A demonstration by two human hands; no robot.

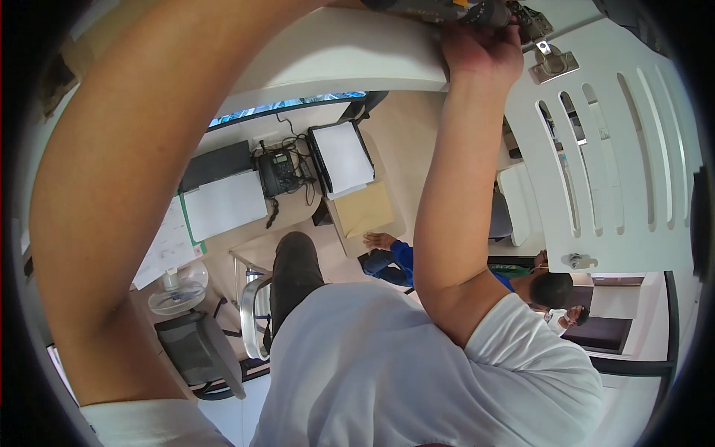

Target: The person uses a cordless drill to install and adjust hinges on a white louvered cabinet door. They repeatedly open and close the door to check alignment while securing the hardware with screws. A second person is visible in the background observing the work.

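Observation:
A power drill (439,9), dark with yellow-orange parts, lies across the top edge, its chuck pointing right toward a metal cabinet hinge (530,24). My right hand (484,54) is raised just below the chuck and beside the hinge. Its fingers are curled closed there; what they pinch is hidden. My left forearm (149,112) arches up the left side toward the drill's back end, and the hand itself lies beyond the top edge. A second hinge part (555,64) is fixed to the white slotted door (603,149), which hangs on the right.
Below are a desk with a phone (277,173), papers (225,205), a paper tray (342,158) and a brown envelope (363,208). An office chair (197,350) and a metal-framed seat (255,316) stand lower left. A person in blue (402,257) sits nearby; another is farther off.

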